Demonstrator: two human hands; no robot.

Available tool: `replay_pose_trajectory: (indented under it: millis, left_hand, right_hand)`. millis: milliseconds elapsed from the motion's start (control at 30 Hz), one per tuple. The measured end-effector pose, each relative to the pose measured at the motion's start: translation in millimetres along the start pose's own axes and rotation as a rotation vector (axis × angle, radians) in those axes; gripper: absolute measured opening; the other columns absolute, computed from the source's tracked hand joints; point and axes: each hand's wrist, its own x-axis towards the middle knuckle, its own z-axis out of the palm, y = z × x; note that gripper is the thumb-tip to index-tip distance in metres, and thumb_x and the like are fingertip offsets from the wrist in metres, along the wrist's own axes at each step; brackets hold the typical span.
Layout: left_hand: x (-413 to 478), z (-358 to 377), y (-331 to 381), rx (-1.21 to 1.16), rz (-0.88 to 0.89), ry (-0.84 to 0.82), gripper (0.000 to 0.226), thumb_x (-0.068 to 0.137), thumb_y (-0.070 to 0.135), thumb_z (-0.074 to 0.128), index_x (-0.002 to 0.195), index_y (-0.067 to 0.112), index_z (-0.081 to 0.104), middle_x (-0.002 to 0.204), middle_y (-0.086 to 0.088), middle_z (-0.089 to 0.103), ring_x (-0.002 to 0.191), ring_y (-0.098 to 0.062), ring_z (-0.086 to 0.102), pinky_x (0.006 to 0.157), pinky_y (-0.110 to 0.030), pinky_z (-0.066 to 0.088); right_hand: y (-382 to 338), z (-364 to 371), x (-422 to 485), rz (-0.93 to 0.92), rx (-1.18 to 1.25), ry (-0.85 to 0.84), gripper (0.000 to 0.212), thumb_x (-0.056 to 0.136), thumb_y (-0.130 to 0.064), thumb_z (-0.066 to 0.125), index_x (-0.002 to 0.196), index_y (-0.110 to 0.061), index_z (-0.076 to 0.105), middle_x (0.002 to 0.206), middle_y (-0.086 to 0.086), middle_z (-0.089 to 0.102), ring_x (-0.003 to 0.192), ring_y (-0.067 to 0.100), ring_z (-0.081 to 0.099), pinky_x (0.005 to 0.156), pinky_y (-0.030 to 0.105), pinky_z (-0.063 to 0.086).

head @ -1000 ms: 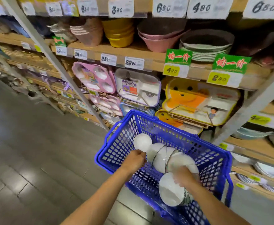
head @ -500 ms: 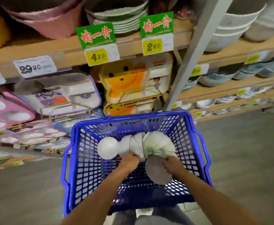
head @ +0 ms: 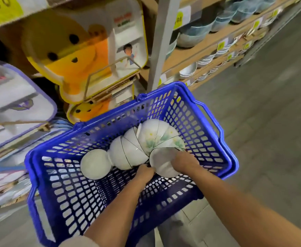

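Down inside the blue basket (head: 66,193), a row of white bowls (head: 133,150) is lying on its side in a curve, the flowered ones sitting at the far end. My right hand (head: 185,162) is gripping the nearest bowl (head: 161,163), fingers curling over its rim. My left hand (head: 145,172) is touching the underside of the row just beside it, and its fingers are tucking out of sight, so I cannot tell whether they are pinching anything.

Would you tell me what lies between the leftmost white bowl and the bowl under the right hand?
In the head view, a curved row of nested white bowls, some green-flowered, fills it.
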Motion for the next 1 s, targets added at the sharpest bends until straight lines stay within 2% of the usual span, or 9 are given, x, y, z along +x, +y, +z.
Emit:
replay_pose_trajectory:
  millis: [67,167,267,533,700,733,800,867,1000]
  left_hand:
    - [13,7,2,-0.105,-0.023,-0.010,0.047,0.087,0.017,0.062,0.129,-0.001,0.052,0.121,-0.018,0.062,0.108,-0.031,0.060,0.096,-0.038,0.049]
    - [28,17,3,-0.202,-0.061,0.006,0.038,0.090,0.012,0.056,0.125,-0.004,0.054,0.118,-0.026,0.061,0.093,-0.032,0.063,0.075,-0.034,0.053]
    - [37,23,0,-0.230,-0.078,0.023,0.031,0.090,0.000,0.047,0.118,-0.006,0.058,0.113,-0.024,0.064,0.105,-0.039,0.062,0.089,-0.047,0.051]
    - [26,18,-4,-0.192,0.000,-0.016,0.038,0.086,-0.011,0.044,0.118,0.000,0.060,0.111,-0.021,0.065,0.102,-0.037,0.062,0.088,-0.052,0.054]
    - [3,11,-4,-0.201,-0.019,-0.055,0.032,0.087,-0.012,0.042,0.112,-0.002,0.060,0.105,-0.017,0.063,0.105,-0.036,0.061,0.090,-0.047,0.054]
    - [-2,10,-4,-0.226,-0.026,-0.068,0.032,0.087,-0.013,0.041,0.111,-0.002,0.060,0.106,-0.018,0.063,0.103,-0.036,0.062,0.086,-0.046,0.056]
    - [-14,6,-4,-0.270,-0.040,-0.069,0.031,0.087,-0.013,0.041,0.107,0.000,0.059,0.098,-0.016,0.065,0.086,-0.028,0.064,0.063,-0.033,0.060]
    - [-27,0,-3,-0.294,-0.049,-0.059,0.026,0.087,-0.012,0.042,0.101,0.003,0.058,0.085,-0.010,0.064,0.073,-0.019,0.062,0.049,-0.023,0.055]
    - [-51,-15,-3,-0.286,-0.036,-0.081,0.029,0.088,-0.011,0.041,0.108,0.004,0.056,0.093,-0.010,0.065,0.083,-0.021,0.064,0.061,-0.028,0.058]
  right_hand:
    - [2,3,3,0.017,-0.033,-0.012,0.042,0.095,-0.024,0.041,0.135,-0.014,0.050,0.135,0.011,0.055,0.123,0.032,0.052,0.097,0.038,0.045]
    - [0,5,8,-0.037,-0.040,-0.039,0.042,0.095,-0.020,0.041,0.135,-0.011,0.049,0.132,0.015,0.057,0.120,0.033,0.054,0.096,0.039,0.046]
    - [-2,4,10,-0.050,-0.068,-0.037,0.041,0.095,-0.019,0.041,0.134,-0.010,0.049,0.130,0.015,0.058,0.118,0.034,0.055,0.094,0.040,0.048]
    - [3,-8,3,-0.073,-0.114,-0.052,0.036,0.096,-0.022,0.042,0.124,-0.006,0.057,0.126,0.015,0.060,0.115,0.031,0.057,0.091,0.037,0.047]
    - [6,-25,-10,-0.100,-0.089,-0.040,0.037,0.097,-0.027,0.042,0.120,-0.004,0.060,0.121,0.014,0.064,0.111,0.030,0.059,0.090,0.035,0.047]
    - [6,-29,-13,-0.101,-0.073,-0.037,0.036,0.096,-0.026,0.042,0.117,-0.003,0.061,0.118,0.015,0.066,0.109,0.030,0.061,0.090,0.035,0.049]
    - [7,-34,-21,-0.115,-0.031,-0.025,0.035,0.094,-0.023,0.042,0.111,-0.003,0.063,0.110,0.015,0.070,0.105,0.030,0.063,0.091,0.037,0.051]
    - [9,-39,-29,-0.151,0.008,0.020,0.033,0.093,-0.023,0.041,0.107,-0.004,0.064,0.104,0.014,0.072,0.101,0.030,0.065,0.090,0.037,0.051]
    - [13,-51,-43,-0.199,0.080,0.155,0.028,0.093,-0.027,0.046,0.102,-0.007,0.064,0.104,0.014,0.069,0.099,0.033,0.063,0.077,0.032,0.045]
